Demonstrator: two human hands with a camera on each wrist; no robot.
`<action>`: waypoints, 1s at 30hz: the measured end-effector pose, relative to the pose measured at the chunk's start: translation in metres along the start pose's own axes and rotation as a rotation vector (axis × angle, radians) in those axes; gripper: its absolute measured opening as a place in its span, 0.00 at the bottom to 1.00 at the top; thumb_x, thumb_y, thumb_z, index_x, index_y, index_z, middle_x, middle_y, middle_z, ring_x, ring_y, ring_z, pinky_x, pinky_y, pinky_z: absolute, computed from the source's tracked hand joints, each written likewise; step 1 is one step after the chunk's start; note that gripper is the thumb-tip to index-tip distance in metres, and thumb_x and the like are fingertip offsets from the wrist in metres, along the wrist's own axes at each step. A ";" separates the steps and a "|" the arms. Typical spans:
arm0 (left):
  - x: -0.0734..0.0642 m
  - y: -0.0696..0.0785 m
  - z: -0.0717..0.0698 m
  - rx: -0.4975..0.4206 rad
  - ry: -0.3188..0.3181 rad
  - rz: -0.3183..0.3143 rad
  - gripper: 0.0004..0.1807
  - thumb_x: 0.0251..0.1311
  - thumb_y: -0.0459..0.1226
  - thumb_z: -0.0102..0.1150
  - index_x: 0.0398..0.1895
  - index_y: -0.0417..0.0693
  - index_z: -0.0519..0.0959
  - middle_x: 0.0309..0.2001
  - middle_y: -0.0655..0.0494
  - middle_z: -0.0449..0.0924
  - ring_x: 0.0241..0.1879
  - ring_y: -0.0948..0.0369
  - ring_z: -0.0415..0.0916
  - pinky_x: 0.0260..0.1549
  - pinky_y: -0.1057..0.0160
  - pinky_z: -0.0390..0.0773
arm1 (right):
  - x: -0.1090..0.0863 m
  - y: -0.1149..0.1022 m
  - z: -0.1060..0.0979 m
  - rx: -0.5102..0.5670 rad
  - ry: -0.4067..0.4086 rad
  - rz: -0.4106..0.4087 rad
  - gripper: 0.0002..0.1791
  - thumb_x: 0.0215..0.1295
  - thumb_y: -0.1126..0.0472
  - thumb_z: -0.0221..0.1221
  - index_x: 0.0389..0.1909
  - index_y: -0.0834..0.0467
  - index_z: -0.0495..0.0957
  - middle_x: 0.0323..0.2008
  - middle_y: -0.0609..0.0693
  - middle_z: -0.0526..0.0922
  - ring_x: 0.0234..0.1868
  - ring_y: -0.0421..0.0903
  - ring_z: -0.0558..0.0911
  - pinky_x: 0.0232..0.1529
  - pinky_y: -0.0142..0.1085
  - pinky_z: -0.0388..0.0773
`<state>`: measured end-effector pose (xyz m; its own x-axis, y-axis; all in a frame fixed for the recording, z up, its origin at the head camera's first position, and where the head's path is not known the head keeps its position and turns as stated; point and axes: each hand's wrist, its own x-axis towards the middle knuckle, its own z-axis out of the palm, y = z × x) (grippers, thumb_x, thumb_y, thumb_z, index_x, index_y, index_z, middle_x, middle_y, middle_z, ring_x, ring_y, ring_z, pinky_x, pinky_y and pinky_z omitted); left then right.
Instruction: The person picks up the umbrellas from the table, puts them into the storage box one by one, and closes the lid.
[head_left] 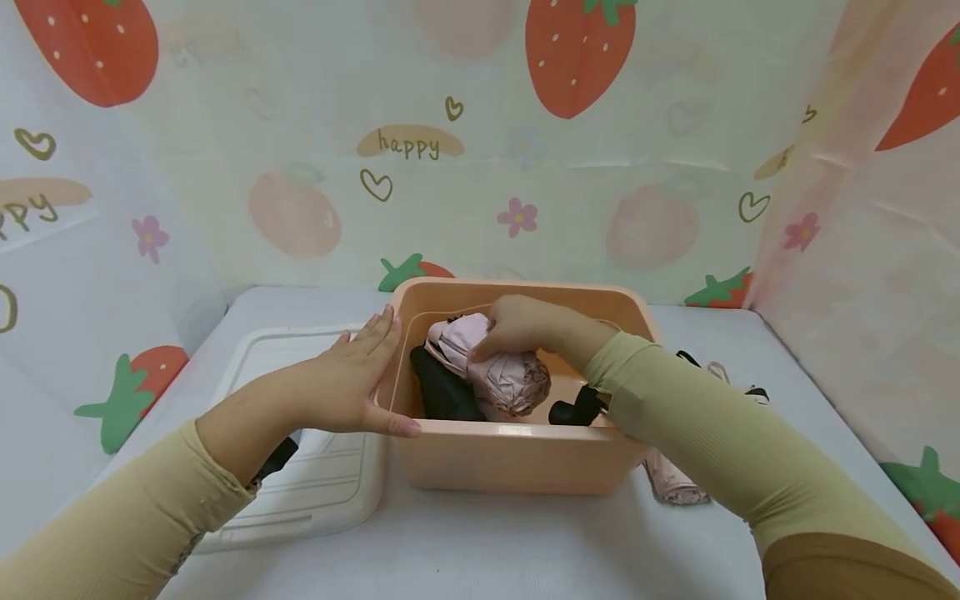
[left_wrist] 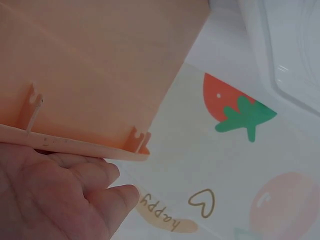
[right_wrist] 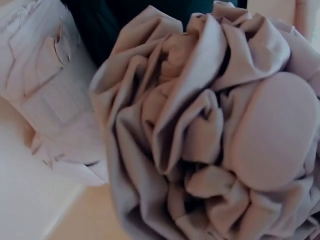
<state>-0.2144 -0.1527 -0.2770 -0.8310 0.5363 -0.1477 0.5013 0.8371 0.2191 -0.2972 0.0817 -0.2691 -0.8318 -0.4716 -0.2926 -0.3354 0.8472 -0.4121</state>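
Note:
A peach plastic bin stands on the table. My left hand rests against its left side, fingers extended along the rim and thumb over the front corner. In the left wrist view the fingers touch the rim from outside. My right hand reaches inside and grips a pink folded umbrella, whose gathered fabric and oval end fill the right wrist view. Another pink bundle lies beside it at the left. A long black item lies along the left wall. The right fingertips are partly hidden.
A white lid lies left of the bin, partly under my left arm. Inside the bin at right is a small black object. A pink folded item and some straps lie right of the bin. A strawberry-print curtain encloses the table.

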 end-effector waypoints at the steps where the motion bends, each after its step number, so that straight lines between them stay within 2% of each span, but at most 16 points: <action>1: 0.000 0.000 0.000 0.000 -0.002 -0.001 0.73 0.33 0.78 0.46 0.70 0.37 0.32 0.71 0.43 0.24 0.70 0.49 0.25 0.64 0.41 0.36 | 0.002 0.000 0.002 -0.007 -0.008 0.001 0.24 0.51 0.49 0.64 0.08 0.52 0.63 0.10 0.42 0.59 0.11 0.37 0.64 0.15 0.28 0.63; 11: 0.000 0.002 -0.001 0.004 -0.009 -0.007 0.73 0.33 0.78 0.45 0.70 0.36 0.31 0.71 0.44 0.23 0.70 0.49 0.25 0.64 0.41 0.37 | 0.010 0.000 0.015 -0.037 -0.153 0.009 0.18 0.56 0.46 0.61 0.19 0.56 0.72 0.17 0.45 0.69 0.15 0.38 0.70 0.18 0.29 0.70; 18: -0.002 0.001 0.000 0.004 -0.006 0.006 0.73 0.33 0.78 0.46 0.70 0.36 0.31 0.71 0.43 0.23 0.70 0.48 0.25 0.63 0.41 0.38 | 0.009 -0.001 0.021 0.004 -0.234 0.001 0.19 0.61 0.47 0.57 0.18 0.56 0.70 0.16 0.46 0.69 0.15 0.39 0.71 0.19 0.30 0.74; 21: -0.002 0.001 0.000 0.003 -0.006 0.009 0.73 0.33 0.78 0.46 0.70 0.36 0.32 0.71 0.42 0.23 0.70 0.48 0.25 0.63 0.41 0.38 | 0.009 0.000 0.024 0.099 -0.319 0.042 0.18 0.64 0.49 0.54 0.23 0.59 0.73 0.19 0.48 0.74 0.19 0.41 0.76 0.24 0.33 0.78; 25: -0.001 0.001 -0.001 0.004 -0.008 0.011 0.73 0.33 0.78 0.46 0.70 0.35 0.32 0.71 0.42 0.23 0.70 0.48 0.25 0.63 0.41 0.38 | 0.010 0.004 0.026 0.218 -0.439 0.140 0.16 0.65 0.52 0.53 0.36 0.64 0.75 0.28 0.54 0.81 0.29 0.46 0.82 0.33 0.39 0.81; 27: -0.001 0.002 -0.001 0.002 -0.010 0.010 0.73 0.34 0.77 0.46 0.70 0.35 0.32 0.71 0.42 0.23 0.70 0.48 0.25 0.63 0.41 0.38 | 0.010 0.006 0.026 0.220 -0.457 0.170 0.17 0.64 0.52 0.54 0.38 0.64 0.76 0.31 0.57 0.82 0.31 0.48 0.82 0.34 0.40 0.80; 30: 0.000 0.002 -0.001 -0.002 -0.015 0.009 0.73 0.33 0.77 0.46 0.70 0.36 0.31 0.71 0.43 0.22 0.70 0.48 0.24 0.63 0.41 0.37 | 0.010 0.007 0.023 0.182 -0.429 0.190 0.19 0.62 0.50 0.56 0.37 0.65 0.77 0.31 0.57 0.83 0.30 0.49 0.82 0.33 0.39 0.81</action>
<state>-0.2138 -0.1513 -0.2756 -0.8226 0.5457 -0.1598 0.5084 0.8318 0.2229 -0.2973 0.0778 -0.2951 -0.6010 -0.4032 -0.6901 -0.0810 0.8897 -0.4493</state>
